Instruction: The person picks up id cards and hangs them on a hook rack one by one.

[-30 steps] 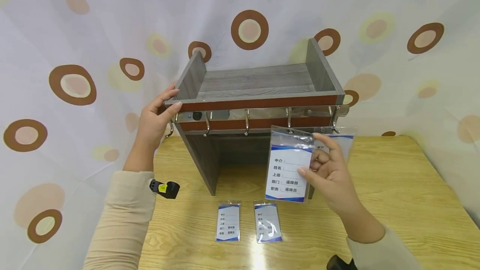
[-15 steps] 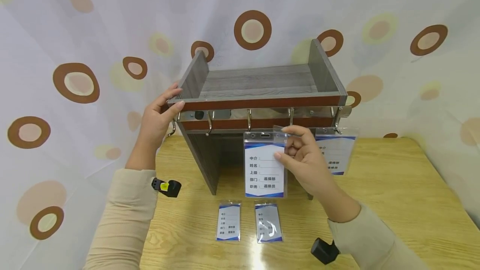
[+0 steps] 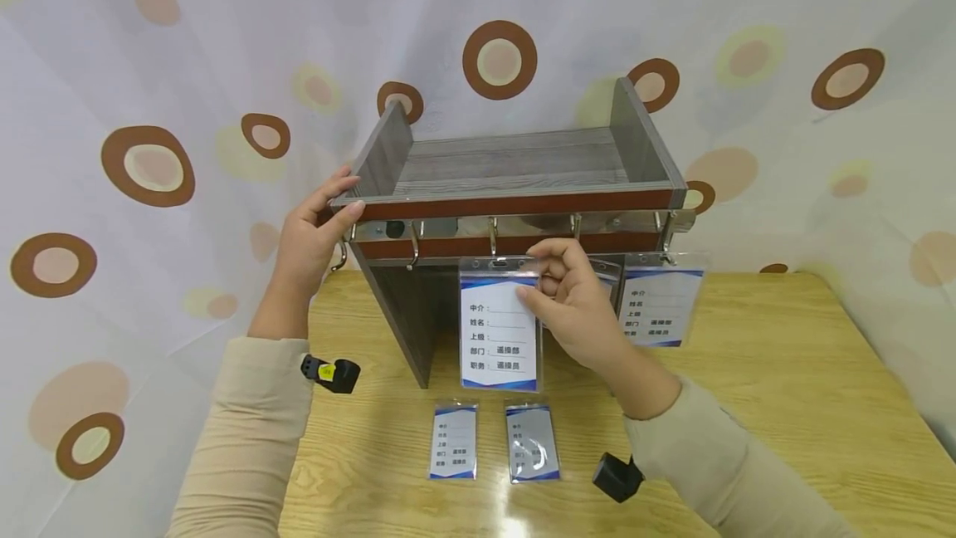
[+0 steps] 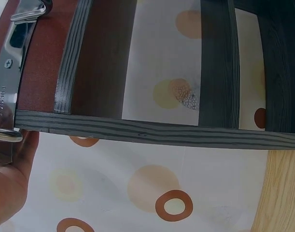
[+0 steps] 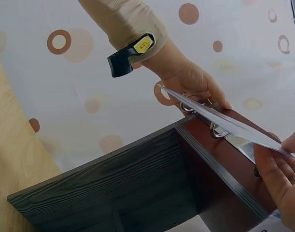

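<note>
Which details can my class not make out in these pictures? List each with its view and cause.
- Head: most of the rear badge, hidden by the right hand.
- Head: some print on the rightmost badge lying on the table, lost in glare.
- Left wrist: part of the left hand, cut off by the left edge.
- Right wrist: the held badge's print, as it is nearly edge-on.

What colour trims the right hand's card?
The white rectangular card in clear plastic has blue trim, clearest in head view.
</note>
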